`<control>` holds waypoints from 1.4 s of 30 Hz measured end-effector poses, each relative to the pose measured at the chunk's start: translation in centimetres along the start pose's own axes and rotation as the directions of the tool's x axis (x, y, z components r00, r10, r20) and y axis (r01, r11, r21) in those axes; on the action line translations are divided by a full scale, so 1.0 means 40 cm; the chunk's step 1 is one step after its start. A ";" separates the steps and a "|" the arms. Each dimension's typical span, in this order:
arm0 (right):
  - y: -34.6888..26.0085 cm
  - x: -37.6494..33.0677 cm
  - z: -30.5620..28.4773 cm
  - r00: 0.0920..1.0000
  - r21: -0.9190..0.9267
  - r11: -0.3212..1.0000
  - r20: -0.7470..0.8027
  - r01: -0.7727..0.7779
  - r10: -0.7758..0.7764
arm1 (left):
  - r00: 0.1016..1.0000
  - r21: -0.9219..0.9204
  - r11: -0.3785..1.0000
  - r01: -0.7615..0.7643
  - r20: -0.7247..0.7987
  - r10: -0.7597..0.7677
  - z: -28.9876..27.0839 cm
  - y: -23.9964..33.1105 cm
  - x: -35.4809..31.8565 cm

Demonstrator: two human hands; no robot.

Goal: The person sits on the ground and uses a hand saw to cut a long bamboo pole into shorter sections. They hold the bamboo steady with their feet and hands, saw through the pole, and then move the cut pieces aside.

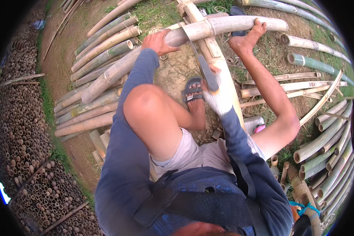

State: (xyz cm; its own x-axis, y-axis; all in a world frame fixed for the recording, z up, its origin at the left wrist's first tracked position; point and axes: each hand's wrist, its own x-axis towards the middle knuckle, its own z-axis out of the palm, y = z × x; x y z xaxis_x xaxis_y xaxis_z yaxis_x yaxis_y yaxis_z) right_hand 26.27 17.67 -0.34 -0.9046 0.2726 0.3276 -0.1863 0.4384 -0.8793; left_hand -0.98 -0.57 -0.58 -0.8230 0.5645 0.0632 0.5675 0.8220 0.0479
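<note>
We see two hands, set apart: the left hand (157, 42), half open, clasps one bamboo pole (240, 24) running near left to far right; the gloved right hand (217, 94) closes around one long-bladed tool (207, 72), its blade against the pole. One bare foot (244, 42) presses the pole's right end. Open soil (169, 78) lies nearer.

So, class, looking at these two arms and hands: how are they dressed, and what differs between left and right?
The left arm has a long, dark blue sleeve reaching the wrist, and the left hand is bare. The right arm has a dark blue sleeve too, but the right hand wears a white glove, with bare skin showing at some fingers.
</note>
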 end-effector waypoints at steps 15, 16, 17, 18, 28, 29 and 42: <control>0.071 0.140 0.089 0.999 0.101 0.995 -0.034 -0.021 0.024 | 0.998 -0.005 0.998 0.060 0.036 -0.060 0.001 0.015 -0.017; 0.069 0.092 0.064 0.999 0.071 0.997 0.000 -0.035 0.035 | 0.997 -0.003 0.999 0.050 0.054 -0.049 -0.003 0.013 -0.015; 0.059 0.029 0.037 0.998 0.058 0.996 0.031 -0.065 0.063 | 0.998 -0.008 0.999 0.050 0.044 -0.049 0.000 0.013 -0.022; 0.040 -0.041 -0.005 0.989 0.089 0.987 0.068 -0.137 0.132 | 0.998 0.005 0.999 0.049 0.036 -0.049 0.000 0.010 -0.019; 0.068 -0.133 -0.065 0.997 0.101 0.992 -0.022 -0.078 0.080 | 0.998 -0.036 0.998 0.056 -0.030 -0.057 0.034 -0.002 -0.030; 0.119 -0.017 -0.011 1.000 0.086 0.996 0.016 -0.010 0.008 | 0.999 -0.046 0.998 0.046 0.015 -0.045 0.028 -0.001 -0.029; -0.057 -0.413 -0.214 0.987 0.032 0.995 0.132 -0.096 0.091 | 1.000 -0.040 0.999 0.025 0.002 -0.025 0.041 -0.013 -0.033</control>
State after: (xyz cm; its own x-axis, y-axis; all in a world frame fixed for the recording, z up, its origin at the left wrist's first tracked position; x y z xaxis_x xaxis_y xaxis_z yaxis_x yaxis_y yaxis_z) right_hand 44.93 19.50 -0.77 -0.9605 0.1961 0.1974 -0.1103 0.3829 -0.9172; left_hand -0.24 -1.61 -2.34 -0.8372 0.5436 0.0602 0.5470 0.8324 0.0892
